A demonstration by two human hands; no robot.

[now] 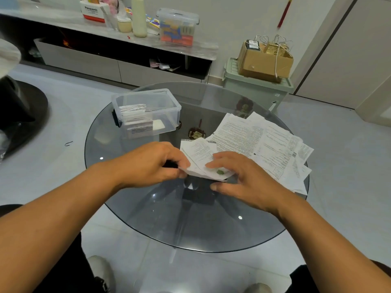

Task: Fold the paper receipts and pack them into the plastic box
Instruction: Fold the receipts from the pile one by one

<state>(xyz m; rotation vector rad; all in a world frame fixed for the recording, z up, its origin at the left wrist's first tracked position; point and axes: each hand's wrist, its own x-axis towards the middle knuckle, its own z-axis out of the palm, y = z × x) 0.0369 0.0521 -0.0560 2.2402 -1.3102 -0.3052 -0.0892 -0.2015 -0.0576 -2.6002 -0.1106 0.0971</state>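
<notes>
The left hand (152, 163) pinches the receipt (201, 159) and the right hand (243, 176) presses it flat, so line up the edges before creasing.

White receipt (203, 161) half-folded; clear box (148, 113) holds folded receipts.

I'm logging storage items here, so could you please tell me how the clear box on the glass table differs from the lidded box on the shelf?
The clear box on the table is open, with no lid on it; the box on the shelf is closed with a lid. The table box holds white folded papers; the shelf box holds colourful orange and blue contents. Both are transparent plastic.
</notes>
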